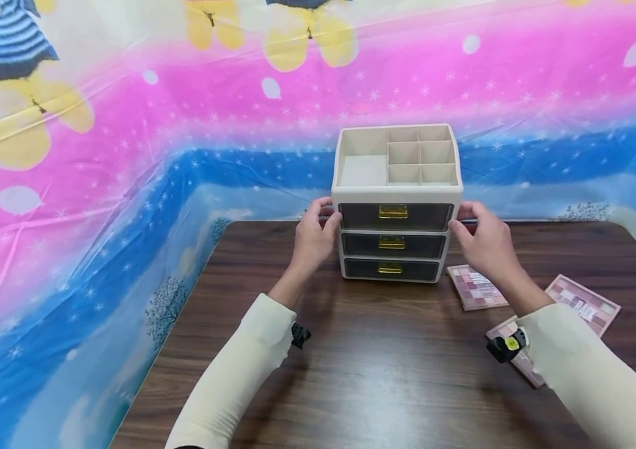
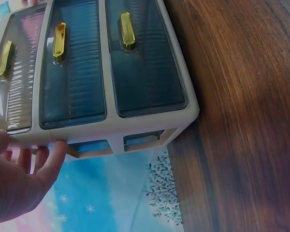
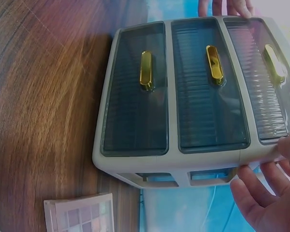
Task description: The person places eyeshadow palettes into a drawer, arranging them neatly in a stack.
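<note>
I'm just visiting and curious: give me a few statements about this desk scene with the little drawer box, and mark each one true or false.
1. Both hands touch the sides of the drawer organizer. True: the left hand is on its left side, the right hand on its right.
2. The top drawer is pulled out. False: all three drawers sit closed.
3. The drawer handles are gold coloured. True.
4. The eyeshadow palettes lie to the left of the organizer. False: they lie to its right on the wooden table.
5. The open compartments on top are full of brushes. False: what shows of them is bare.
</note>
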`<move>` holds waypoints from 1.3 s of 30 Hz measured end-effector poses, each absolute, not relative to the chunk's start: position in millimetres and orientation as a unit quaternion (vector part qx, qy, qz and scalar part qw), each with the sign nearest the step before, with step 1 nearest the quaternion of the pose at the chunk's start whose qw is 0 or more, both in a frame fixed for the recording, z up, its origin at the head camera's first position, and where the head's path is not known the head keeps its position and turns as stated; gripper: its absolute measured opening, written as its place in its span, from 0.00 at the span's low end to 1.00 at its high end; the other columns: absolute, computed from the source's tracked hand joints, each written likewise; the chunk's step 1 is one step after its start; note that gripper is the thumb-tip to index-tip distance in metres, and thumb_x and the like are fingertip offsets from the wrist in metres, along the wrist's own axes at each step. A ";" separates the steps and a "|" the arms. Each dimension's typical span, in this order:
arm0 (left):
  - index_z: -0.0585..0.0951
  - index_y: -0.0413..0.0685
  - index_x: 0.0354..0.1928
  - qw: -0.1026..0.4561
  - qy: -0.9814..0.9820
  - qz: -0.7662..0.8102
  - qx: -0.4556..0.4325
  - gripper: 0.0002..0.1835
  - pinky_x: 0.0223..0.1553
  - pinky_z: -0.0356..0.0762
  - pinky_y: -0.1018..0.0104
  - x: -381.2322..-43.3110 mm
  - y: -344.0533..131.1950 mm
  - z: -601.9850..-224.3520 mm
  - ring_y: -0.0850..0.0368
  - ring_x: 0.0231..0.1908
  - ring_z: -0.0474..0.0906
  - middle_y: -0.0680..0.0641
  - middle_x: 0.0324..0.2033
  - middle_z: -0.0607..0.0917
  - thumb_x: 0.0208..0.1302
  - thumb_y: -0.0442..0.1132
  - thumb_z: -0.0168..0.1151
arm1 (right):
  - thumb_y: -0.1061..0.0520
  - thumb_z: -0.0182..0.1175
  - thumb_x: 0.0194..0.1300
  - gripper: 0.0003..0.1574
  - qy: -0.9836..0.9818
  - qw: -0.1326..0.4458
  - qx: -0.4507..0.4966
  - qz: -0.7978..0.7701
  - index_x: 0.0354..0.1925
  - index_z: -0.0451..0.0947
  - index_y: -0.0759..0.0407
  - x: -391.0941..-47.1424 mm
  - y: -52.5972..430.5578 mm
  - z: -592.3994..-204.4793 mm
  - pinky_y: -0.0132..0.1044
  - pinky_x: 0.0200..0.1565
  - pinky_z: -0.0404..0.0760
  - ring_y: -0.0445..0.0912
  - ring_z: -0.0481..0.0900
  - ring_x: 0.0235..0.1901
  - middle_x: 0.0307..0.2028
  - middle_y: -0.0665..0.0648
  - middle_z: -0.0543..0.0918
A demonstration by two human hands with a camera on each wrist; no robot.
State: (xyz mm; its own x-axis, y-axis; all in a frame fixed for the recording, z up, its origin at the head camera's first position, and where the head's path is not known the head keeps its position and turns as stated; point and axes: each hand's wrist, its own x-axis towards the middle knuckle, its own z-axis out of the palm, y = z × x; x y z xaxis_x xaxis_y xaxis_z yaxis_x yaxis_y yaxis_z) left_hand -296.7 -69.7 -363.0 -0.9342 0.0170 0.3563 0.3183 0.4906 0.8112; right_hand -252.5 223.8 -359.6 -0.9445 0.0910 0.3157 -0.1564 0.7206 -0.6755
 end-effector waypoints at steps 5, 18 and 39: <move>0.72 0.53 0.59 0.156 -0.850 -0.492 -0.106 0.17 0.41 0.84 0.60 -297.2 -66.8 -363.2 0.53 0.47 0.80 0.46 0.50 0.81 0.72 0.44 0.53 | 0.45 0.50 0.72 0.27 -0.914 0.166 0.012 0.370 0.61 0.68 0.59 -252.3 226.3 -360.3 0.48 0.42 0.78 0.57 0.79 0.49 0.54 0.63 0.78; 0.71 0.54 0.59 0.161 -0.847 -0.497 -0.101 0.16 0.40 0.84 0.61 -295.8 -66.9 -362.9 0.54 0.46 0.80 0.46 0.49 0.81 0.72 0.45 0.52 | 0.62 0.62 0.58 0.21 -0.826 0.473 0.109 0.287 0.50 0.75 0.68 -247.7 191.1 -359.2 0.52 0.50 0.73 0.61 0.72 0.49 0.47 0.70 0.74; 0.73 0.52 0.57 0.154 -0.842 -0.502 -0.121 0.16 0.42 0.83 0.63 -303.4 -63.4 -364.9 0.54 0.48 0.80 0.46 0.47 0.82 0.70 0.44 0.55 | 0.63 0.53 0.68 0.11 -0.815 0.531 0.228 0.039 0.43 0.82 0.58 -267.2 136.5 -360.4 0.51 0.31 0.78 0.58 0.77 0.37 0.37 0.60 0.82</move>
